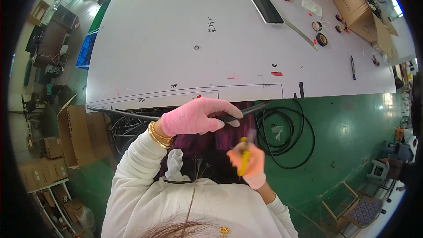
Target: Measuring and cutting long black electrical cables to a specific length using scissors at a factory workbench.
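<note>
My left hand (189, 117), in a pink knitted glove, is closed around a black cable (128, 113) at the near edge of the white table (154, 61). The cable runs out on both sides of the fingers, along the table edge. My right hand (254, 166), in a paler orange-pink glove, is lower and to the right, in front of my body. It grips a yellow utility knife (243, 161); the blade end points up and is smeared by motion. The knife and the cable are apart.
Coiled black cable (307, 150) hangs or lies below the table on the right, with more bundled at left. On the table are a phone (266, 9), a steel ruler (302, 33), tape rolls (322, 39) and a marker (353, 67). Cardboard boxes (83, 134) stand left.
</note>
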